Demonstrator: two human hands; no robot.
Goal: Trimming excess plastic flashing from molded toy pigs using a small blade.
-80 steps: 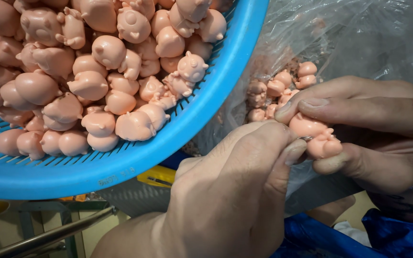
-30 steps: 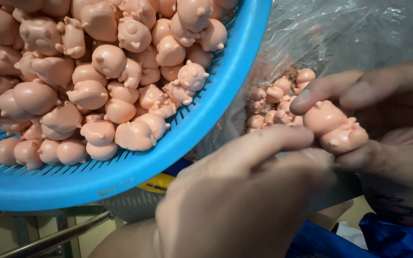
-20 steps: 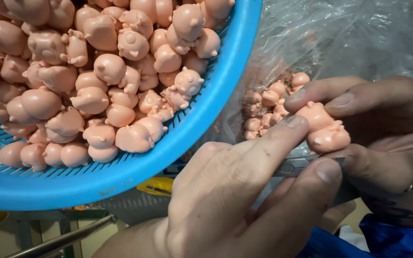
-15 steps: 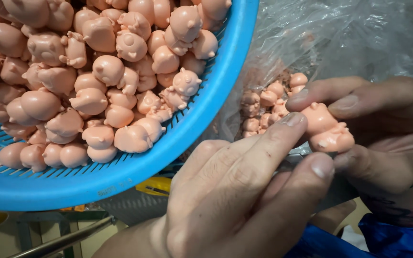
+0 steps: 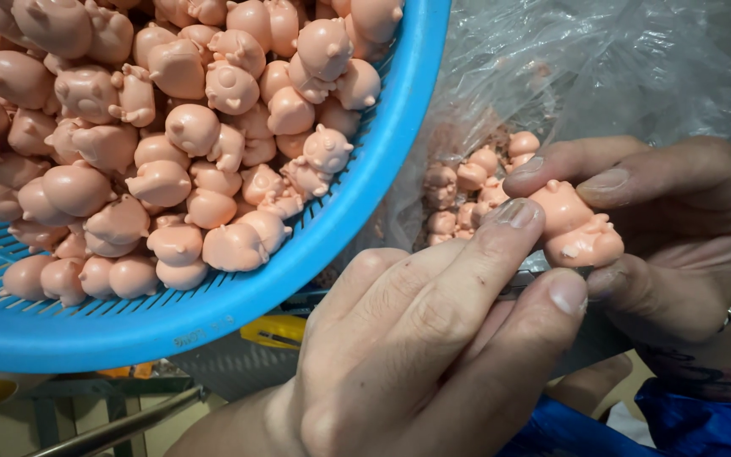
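Note:
My right hand pinches a small pink pig-shaped figure between thumb and fingers, in front of a clear plastic bag. My left hand reaches in from below. Its index fingertip rests against the figure, and its thumb and fingers are closed on a thin grey blade-like tool that only just shows between them. A blue plastic basket piled with many similar pink pig figures tilts at the upper left, close to my left hand.
The clear plastic bag behind my hands holds several more pink figures. Blue cloth lies at the lower right. Under the basket are a yellow object and a metal frame.
My right hand has shifted the figure slightly lower and left. My left hand's index finger has come up against it, with the thumb closing in beneath. The basket stays put.

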